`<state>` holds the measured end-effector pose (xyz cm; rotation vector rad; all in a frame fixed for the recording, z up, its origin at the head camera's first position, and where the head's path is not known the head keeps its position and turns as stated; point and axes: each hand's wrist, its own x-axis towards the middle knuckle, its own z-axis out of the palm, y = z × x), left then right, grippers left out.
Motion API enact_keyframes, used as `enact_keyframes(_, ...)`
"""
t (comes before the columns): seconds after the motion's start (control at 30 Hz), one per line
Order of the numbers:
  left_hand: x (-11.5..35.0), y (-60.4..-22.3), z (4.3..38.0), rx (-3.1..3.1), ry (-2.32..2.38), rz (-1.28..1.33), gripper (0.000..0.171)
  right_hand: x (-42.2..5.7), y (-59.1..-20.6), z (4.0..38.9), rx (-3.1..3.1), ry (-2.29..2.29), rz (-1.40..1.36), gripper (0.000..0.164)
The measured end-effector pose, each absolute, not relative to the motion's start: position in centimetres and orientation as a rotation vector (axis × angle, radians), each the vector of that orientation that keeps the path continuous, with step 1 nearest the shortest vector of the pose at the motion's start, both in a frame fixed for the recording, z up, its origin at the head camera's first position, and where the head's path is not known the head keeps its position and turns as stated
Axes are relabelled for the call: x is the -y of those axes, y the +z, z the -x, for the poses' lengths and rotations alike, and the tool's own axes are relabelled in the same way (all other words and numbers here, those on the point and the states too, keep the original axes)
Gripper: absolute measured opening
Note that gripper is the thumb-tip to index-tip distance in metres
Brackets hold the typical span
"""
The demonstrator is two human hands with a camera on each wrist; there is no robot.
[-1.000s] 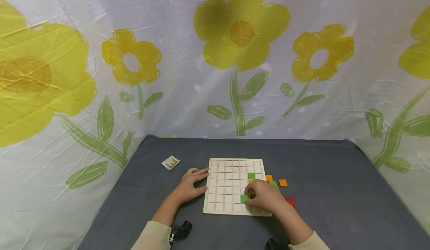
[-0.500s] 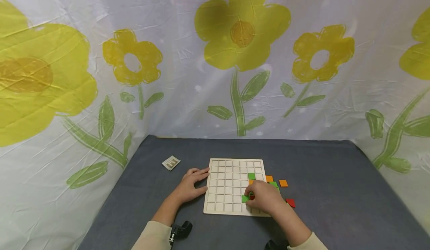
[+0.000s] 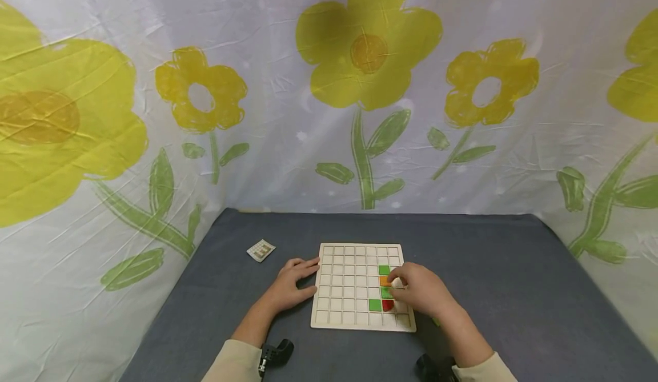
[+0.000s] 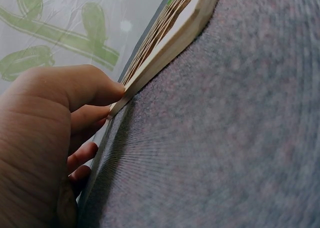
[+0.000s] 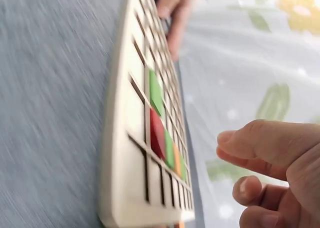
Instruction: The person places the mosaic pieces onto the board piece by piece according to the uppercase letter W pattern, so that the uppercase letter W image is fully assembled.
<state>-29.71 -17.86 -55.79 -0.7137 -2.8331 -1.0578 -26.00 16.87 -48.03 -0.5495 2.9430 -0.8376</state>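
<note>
A wooden grid board (image 3: 341,308) is lying flat on the dark table cloth (image 3: 493,268) in front of the person, its right-hand part carrying a short column of pieces. From far to near, the column is showing a green tile (image 3: 384,270), an orange tile (image 3: 384,281), a second green tile (image 3: 386,293) and a red piece with a curved edge (image 3: 388,305); a third green tile (image 3: 375,305) is sitting just to the left of the red piece. The right hand (image 3: 421,289) is hovering over the board's right side, its fingers loosely bent, thumb and forefinger parted; no piece is showing between them in either view. The left hand (image 3: 292,282) is resting against the board's left edge, thumb and fingers spread, apparently steadying it. Beyond the right edge, an orange piece (image 5: 179,225) is partly showing below the board in the right wrist view; other loose pieces, if any, are mostly hidden by the arm. A small patterned card (image 3: 261,250) is lying beyond the left hand, its print too small to read. The step in hand is probably the filling of grid squares, one piece seemingly just placed; the next move likely calls for picking up another piece and aligning it squarely with its cell.
</note>
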Motion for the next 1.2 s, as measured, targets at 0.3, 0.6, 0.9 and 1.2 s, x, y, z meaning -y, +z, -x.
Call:
enact_keyframes(0.3, 17.9, -56.1, 29.7, 2.804, -1.06, 0.745, 0.055, -21.2, -48.3, 27.3, -2.955, -0.892, 0.357, 0.015)
enact_keyframes(0.6, 18.1, -55.9, 29.7, 2.797, -1.063, 0.776, 0.056, -24.8, -49.3, 28.1, -2.911, -0.898, 0.267, 0.025)
enact_keyframes(0.9, 18.1, -56.0, 29.6, 2.811, -1.094, 0.75, 0.056, -26.1, -50.4, 28.4, -2.905, -0.858, 0.169, 0.026)
enact_keyframes(1.2, 18.1, -56.1, 29.8, 2.801, -1.067, 0.784, 0.056, -26.3, -50.4, 28.6, -2.886, -0.857, 0.141, 0.023)
